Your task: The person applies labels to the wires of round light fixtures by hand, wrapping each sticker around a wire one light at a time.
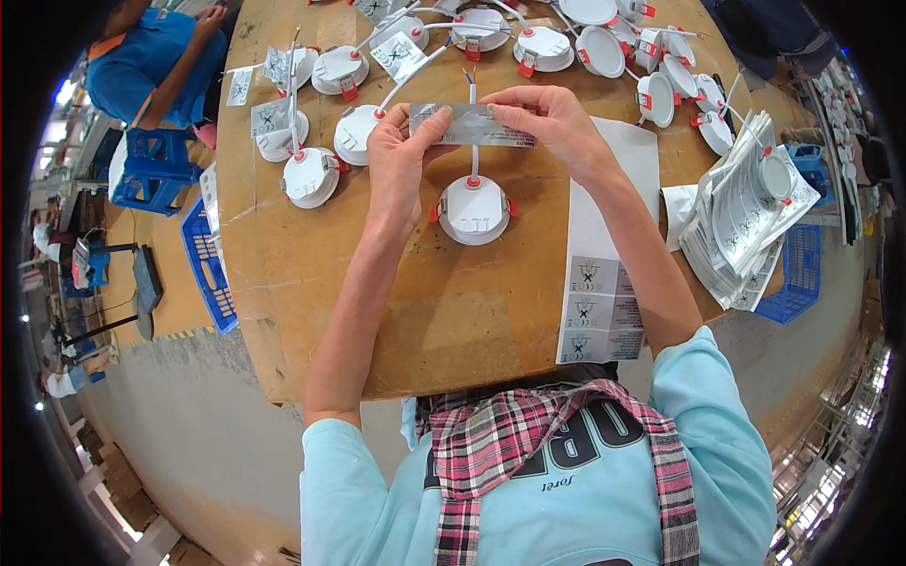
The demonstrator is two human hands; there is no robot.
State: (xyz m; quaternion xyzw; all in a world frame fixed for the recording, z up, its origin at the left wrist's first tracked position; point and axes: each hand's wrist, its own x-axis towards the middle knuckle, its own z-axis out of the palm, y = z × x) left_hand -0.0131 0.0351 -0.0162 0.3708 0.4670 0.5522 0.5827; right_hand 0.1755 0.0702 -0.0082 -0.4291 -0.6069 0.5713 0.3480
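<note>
A silver label sticker (462,124) is stretched sideways between my two hands, over the white cable of a round white downlight. My left hand (401,141) pinches its left end between thumb and fingers. At its right end, my right hand (545,121) has a similar pinch. Below the label, the downlight (474,211) lies on the table with red clips at its sides; its cable runs up behind the label and ends in bare-tipped wires. Beside my right forearm lies a white backing sheet (611,189) with several grey labels at its near end.
Several white downlights (310,177) with cables, some tagged with silver labels, spread over the brown table (283,311). At right, a thick stack of label sheets (731,222) has a downlight on top. Blue crates (203,264) stand beside the table; a person in blue (156,61) sits at far left.
</note>
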